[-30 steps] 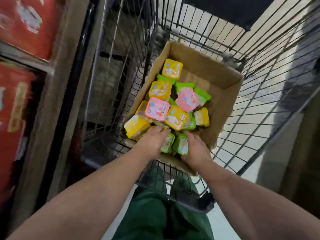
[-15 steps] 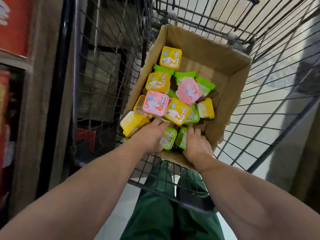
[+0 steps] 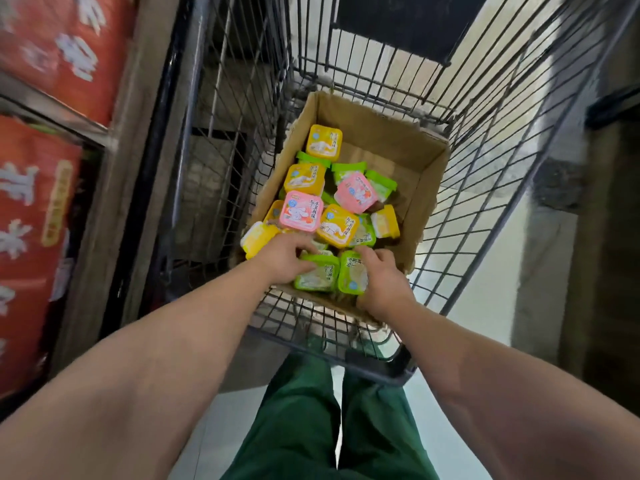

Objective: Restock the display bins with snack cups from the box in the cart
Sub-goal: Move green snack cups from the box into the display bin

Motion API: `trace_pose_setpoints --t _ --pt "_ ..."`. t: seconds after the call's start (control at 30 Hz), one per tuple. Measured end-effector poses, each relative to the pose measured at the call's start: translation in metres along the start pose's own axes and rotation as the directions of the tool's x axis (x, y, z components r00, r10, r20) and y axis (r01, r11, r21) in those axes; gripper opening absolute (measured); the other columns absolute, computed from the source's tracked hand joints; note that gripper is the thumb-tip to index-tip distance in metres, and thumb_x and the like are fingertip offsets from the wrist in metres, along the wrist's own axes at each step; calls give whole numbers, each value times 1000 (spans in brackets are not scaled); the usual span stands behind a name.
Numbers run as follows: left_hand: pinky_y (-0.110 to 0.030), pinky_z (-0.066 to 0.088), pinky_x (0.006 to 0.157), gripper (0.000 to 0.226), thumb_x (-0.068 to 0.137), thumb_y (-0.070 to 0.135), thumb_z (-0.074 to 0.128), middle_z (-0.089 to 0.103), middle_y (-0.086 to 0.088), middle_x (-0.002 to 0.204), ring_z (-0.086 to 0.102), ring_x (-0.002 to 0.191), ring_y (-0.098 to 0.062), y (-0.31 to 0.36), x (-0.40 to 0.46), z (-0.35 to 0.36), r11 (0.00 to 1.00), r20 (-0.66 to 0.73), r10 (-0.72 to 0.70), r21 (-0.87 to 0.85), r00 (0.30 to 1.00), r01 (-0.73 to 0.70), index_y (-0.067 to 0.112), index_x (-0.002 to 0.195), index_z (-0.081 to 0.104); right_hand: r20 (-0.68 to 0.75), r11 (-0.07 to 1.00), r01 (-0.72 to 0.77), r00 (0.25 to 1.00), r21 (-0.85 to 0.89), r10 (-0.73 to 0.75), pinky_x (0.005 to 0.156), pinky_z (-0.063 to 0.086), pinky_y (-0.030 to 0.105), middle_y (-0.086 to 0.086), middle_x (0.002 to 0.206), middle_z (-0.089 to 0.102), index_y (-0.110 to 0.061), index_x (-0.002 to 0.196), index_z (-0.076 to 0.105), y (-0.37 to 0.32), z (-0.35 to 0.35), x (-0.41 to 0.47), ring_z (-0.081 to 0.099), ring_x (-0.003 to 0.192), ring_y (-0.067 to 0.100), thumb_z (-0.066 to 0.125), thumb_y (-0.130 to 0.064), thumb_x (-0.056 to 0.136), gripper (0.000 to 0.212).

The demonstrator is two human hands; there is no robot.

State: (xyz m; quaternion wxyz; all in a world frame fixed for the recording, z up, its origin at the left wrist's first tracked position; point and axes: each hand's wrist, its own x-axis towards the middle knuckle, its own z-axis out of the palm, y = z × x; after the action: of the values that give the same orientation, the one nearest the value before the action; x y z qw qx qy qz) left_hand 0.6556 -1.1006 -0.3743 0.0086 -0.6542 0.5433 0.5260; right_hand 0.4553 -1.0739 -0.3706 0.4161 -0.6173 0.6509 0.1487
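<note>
An open cardboard box (image 3: pixel 377 131) sits in a wire shopping cart (image 3: pixel 491 161). It holds several square snack cups with yellow, pink and green lids. At the box's near edge my left hand (image 3: pixel 282 259) grips a green cup (image 3: pixel 318 277), fingers curled over its left side. Right beside it my right hand (image 3: pixel 382 284) grips a second green cup (image 3: pixel 353 277), thumb on its top edge. A pink cup (image 3: pixel 300 211) and a yellow cup (image 3: pixel 336 226) lie just beyond my fingers.
Red packaged goods (image 3: pixel 59 39) fill shelves on the left, close to the cart's side. The cart's near rim (image 3: pixel 377 367) lies under my forearms, my green trousers (image 3: pixel 311 417) below it. A pale floor and a dark fixture (image 3: pixel 613 237) are on the right.
Both hands have closed around the two green cups at the near edge and lifted them slightly, so their lids now show. The camera view has shifted a little.
</note>
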Motion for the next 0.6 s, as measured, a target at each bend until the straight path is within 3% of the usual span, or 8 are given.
trace_pose_setpoints --t 0.13,0.27,0.33,0.43,0.47,0.6 --pt "-25 43 79 16 85 10 69 62 -11 113 57 106 -20 7 -29 -11 979 -38 -5 -203 999 -2 14 99 62 -72 997 73 995 -36 -75 80 54 39 4 141 28 -42 141 24 -12 -27 -27 62 99 36 69 -9 73 88" --pt "-33 50 81 10 90 13 62 62 -11 116 59 104 -21 18 -77 -18 920 -131 -23 -390 991 -30 23 89 60 -99 971 211 970 -110 -222 80 52 40 4 136 34 -40 140 24 -27 -54 -64 60 105 32 76 -22 69 90" --pt "-33 52 70 13 92 12 59 63 -16 112 60 92 -23 23 -112 -17 850 -212 -58 -523 976 -63 25 87 60 -111 947 294 945 -127 -308 86 47 37 3 136 36 -33 142 27 -36 -67 -87 53 117 28 78 -26 68 90" --pt "-22 49 43 5 95 19 55 60 -4 99 58 75 -15 27 -177 -11 697 -301 -175 -711 938 -98 21 99 56 -111 904 408 900 -127 -422 96 41 31 3 141 39 -25 143 30 -52 -76 -126 46 127 23 82 -26 65 93" --pt "-24 51 43 5 95 21 55 60 -2 96 58 74 -13 26 -202 -9 638 -334 -202 -758 921 -134 22 100 57 -112 879 459 874 -134 -473 96 40 29 2 140 41 -24 143 30 -61 -77 -142 47 127 23 83 -27 64 95" --pt "-44 55 74 6 94 25 57 64 -4 92 62 78 -20 5 -306 0 459 -446 -285 -841 848 -287 21 97 60 -47 731 644 742 -226 -669 89 31 18 -2 130 47 -16 143 33 -108 -71 -220 47 124 18 85 -28 64 95"
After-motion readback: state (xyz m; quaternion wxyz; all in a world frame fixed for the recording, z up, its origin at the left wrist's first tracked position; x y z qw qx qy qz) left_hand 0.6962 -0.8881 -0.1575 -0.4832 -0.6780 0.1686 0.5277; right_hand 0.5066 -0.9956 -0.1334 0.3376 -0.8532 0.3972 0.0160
